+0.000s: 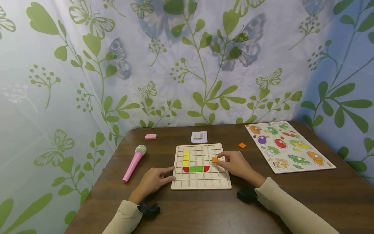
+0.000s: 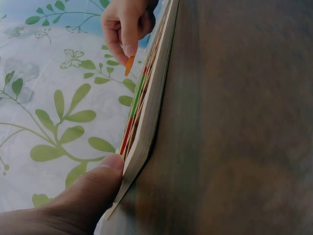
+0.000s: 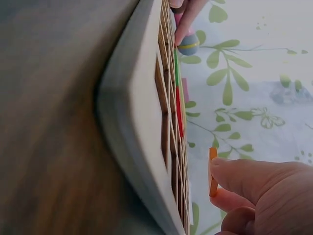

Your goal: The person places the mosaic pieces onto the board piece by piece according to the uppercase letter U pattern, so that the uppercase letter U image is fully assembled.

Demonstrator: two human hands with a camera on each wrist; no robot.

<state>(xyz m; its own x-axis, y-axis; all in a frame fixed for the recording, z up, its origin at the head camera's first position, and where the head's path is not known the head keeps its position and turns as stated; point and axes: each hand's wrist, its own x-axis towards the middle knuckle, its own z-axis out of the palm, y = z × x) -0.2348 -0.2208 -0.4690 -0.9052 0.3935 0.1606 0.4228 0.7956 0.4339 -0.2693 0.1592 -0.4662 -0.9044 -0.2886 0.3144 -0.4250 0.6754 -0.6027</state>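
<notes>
My right hand (image 1: pixel 235 164) pinches an orange square tile (image 1: pixel 215 160) between thumb and fingers, over the right part of a wooden grid board (image 1: pixel 201 182). The right wrist view shows this orange tile (image 3: pixel 212 172) held on edge, above the board's surface. My left hand (image 1: pixel 154 179) touches the board's left edge with thumb and forefinger extended and spread apart. On the grid, yellow square tiles (image 1: pixel 186 158) form a column at the left. Below it runs a row of two green squares (image 1: pixel 196 169) between a left red rounded piece (image 1: pixel 185 169) and a right one (image 1: pixel 206 168).
A pattern card (image 1: pixel 199 136) lies behind the board. Another orange tile (image 1: pixel 242 145) is at the right, near a vegetable puzzle board (image 1: pixel 289 146). A pink toy microphone (image 1: pixel 135 162) and a pink block (image 1: pixel 150 136) lie at the left. A patterned curtain (image 1: pixel 187 65) hangs behind the table.
</notes>
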